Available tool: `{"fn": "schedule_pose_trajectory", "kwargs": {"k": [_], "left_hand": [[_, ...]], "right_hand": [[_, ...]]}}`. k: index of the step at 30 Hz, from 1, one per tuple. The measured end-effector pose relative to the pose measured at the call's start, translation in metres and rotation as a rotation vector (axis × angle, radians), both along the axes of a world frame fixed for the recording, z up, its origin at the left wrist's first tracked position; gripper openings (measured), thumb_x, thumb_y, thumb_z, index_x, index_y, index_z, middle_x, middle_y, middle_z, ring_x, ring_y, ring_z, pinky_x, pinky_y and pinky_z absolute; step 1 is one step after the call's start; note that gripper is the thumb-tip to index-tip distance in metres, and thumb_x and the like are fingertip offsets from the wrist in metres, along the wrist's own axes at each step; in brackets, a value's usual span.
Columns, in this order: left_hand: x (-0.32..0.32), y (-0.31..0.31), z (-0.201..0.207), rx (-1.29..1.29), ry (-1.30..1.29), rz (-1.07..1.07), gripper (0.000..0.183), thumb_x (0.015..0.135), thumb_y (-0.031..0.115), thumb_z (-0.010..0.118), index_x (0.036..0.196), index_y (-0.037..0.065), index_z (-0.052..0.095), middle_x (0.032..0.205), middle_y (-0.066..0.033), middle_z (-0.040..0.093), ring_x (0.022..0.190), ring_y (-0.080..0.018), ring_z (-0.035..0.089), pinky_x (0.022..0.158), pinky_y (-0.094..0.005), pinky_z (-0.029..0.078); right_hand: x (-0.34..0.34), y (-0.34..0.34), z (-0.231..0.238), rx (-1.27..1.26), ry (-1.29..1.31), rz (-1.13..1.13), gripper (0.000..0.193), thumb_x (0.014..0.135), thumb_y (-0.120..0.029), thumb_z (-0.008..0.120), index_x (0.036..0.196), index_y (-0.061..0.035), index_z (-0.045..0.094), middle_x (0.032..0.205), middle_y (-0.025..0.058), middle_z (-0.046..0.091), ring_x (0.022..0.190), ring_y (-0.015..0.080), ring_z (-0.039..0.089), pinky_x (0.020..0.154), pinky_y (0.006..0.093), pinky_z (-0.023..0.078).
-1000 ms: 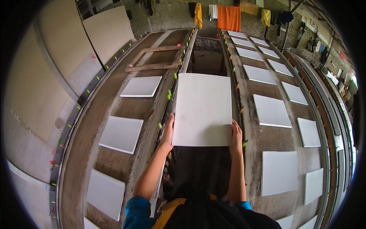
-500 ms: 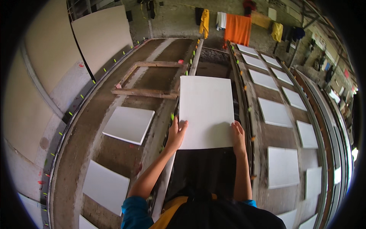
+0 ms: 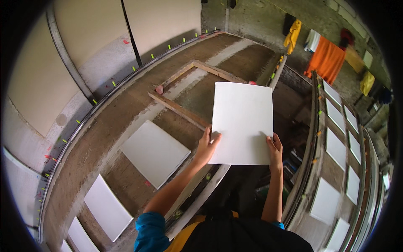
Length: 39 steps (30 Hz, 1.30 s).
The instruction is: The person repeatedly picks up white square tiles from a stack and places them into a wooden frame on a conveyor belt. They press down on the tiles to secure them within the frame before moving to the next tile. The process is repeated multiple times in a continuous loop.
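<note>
A white rectangular panel point(image 3: 242, 117) is held up in front of me, over the gap between two long tables. My left hand point(image 3: 207, 147) grips its left edge low down, with the thumb on the front face. On the opposite edge, my right hand point(image 3: 275, 152) holds it the same way; the fingers of both hands are partly hidden behind it. Similar white panels lie on the left table point(image 3: 98, 153), one nearest my left forearm point(image 3: 156, 153) and another closer to me point(image 3: 108, 208). Beyond them rests a wooden frame point(image 3: 178, 110), its right part covered by the held panel.
The right table carries rows of white panels point(image 3: 325, 200). Small green and orange markers line the table rails point(image 3: 315, 138). Large pale boards point(image 3: 163, 27) stand along the left side. An orange cloth point(image 3: 325, 59) and other cloths hang by the back wall.
My view has turned left, so the left table and wooden frame fill more of it. Both hands keep their hold on the panel, which now stands nearer the frame in view.
</note>
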<state>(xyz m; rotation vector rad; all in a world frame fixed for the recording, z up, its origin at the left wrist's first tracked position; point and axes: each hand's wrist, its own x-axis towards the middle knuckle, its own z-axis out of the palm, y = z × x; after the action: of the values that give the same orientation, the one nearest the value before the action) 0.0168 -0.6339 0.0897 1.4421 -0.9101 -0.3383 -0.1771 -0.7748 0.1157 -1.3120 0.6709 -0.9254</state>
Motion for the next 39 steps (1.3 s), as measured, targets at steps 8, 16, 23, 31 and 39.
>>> {"fn": "schedule_pose_trajectory", "kwargs": {"k": [8,16,23,31,39], "left_hand": [[0.12,-0.08,-0.039,0.369,-0.355,0.641,0.024,0.082,0.023,0.055,0.102,0.01,0.055,0.103,-0.0072,0.051,0.1,-0.0246,0.045,0.092,-0.0395,0.028],[0.135,-0.128,-0.056,0.831,-0.362,0.971,0.035,0.078,0.02,0.053,0.112,0.014,0.046,0.11,-0.0041,0.048,0.113,-0.0191,0.04,0.103,-0.0483,0.008],[0.129,-0.133,-0.046,0.638,-0.336,1.07,0.032,0.079,0.013,0.049,0.111,0.011,0.045,0.109,-0.0079,0.049,0.112,-0.0207,0.04,0.102,-0.0455,0.011],[0.129,-0.138,-0.047,0.912,-0.421,1.074,0.038,0.082,0.012,0.044,0.12,0.005,0.039,0.112,-0.0131,0.048,0.118,-0.0228,0.034,0.103,-0.0466,0.012],[0.124,-0.139,-0.049,0.978,-0.465,1.133,0.039,0.081,0.011,0.044,0.115,-0.005,0.043,0.108,-0.0129,0.049,0.111,-0.0254,0.037,0.101,-0.048,0.016]], "right_hand": [[0.059,-0.162,-0.007,-0.025,-0.016,0.172,0.042,0.084,-0.024,0.055,0.115,0.0028,0.046,0.094,0.0087,0.058,0.084,0.0124,0.054,0.072,0.025,0.042],[0.165,-0.25,-0.03,-0.023,0.128,0.371,0.052,0.083,-0.023,0.057,0.123,0.0043,0.038,0.111,0.0116,0.051,0.098,0.0162,0.049,0.085,0.0263,0.038],[0.27,-0.264,-0.062,-0.028,0.271,0.616,0.051,0.082,-0.024,0.058,0.123,0.0015,0.04,0.116,0.0072,0.049,0.104,0.015,0.046,0.091,0.0269,0.032],[0.32,-0.255,-0.055,-0.032,0.443,0.905,0.058,0.083,-0.027,0.055,0.129,0.0011,0.032,0.121,0.0099,0.046,0.111,0.0157,0.042,0.095,0.0281,0.029],[0.344,-0.262,-0.08,-0.033,0.455,1.056,0.059,0.084,-0.026,0.053,0.13,0.0021,0.029,0.126,0.0122,0.042,0.115,0.0187,0.039,0.098,0.0293,0.025]]}}
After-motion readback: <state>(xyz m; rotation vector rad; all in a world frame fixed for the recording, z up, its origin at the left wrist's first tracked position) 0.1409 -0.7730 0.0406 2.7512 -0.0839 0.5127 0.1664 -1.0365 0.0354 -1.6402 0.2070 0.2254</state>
